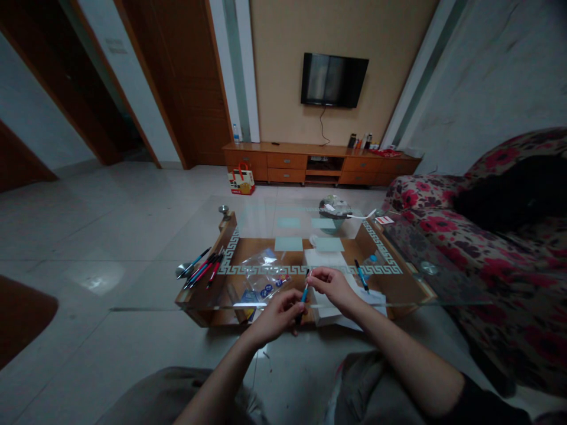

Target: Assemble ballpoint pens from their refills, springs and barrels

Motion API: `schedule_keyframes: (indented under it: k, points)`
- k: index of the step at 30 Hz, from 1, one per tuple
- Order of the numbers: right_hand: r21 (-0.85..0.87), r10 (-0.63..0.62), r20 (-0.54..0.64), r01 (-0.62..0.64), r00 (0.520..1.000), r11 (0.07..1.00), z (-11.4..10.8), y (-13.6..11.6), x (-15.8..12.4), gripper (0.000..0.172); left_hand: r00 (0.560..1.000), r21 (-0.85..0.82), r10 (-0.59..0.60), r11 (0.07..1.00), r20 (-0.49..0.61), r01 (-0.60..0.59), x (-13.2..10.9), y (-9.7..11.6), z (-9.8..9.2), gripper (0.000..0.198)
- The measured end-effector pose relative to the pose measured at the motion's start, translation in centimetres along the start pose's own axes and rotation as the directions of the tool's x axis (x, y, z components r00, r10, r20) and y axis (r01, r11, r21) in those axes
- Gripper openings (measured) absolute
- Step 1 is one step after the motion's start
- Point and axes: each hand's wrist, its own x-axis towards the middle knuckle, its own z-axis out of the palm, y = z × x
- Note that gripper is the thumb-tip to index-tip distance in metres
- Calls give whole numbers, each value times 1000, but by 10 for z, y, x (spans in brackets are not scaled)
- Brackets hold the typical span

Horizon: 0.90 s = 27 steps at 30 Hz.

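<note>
My left hand [280,314] is closed round the lower part of a blue and black pen [305,293], held upright at a slight tilt above the near edge of the glass table. At the pen's upper end, the thumb and fingertips of my right hand [328,285] are pinched together; any small part between them is too small to make out. To the left on the glass lies a bunch of pens [204,270] in blue, black, red and pink. A single blue and black pen [361,276] lies to the right of my hands.
The glass coffee table [150,289] has a wooden lower shelf with a white box [321,260] and papers. A clear plastic bag [259,265] lies left of my hands. Farther back on the table stands a dark bowl [335,213]. A flowered sofa [509,283] borders the right side.
</note>
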Motion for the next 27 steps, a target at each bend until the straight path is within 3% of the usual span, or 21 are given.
schedule_keyframes:
  k: [20,27]
  points:
    - [-49,-35,-6,34,999,998,-1,-2,-1,32,997,11,60,998,-46,-59,4,-4,0,34]
    - [-81,-42,27,44,999,996,0,-1,-1,30,994,160,49,987,-101,-33,3,-1,-2,37]
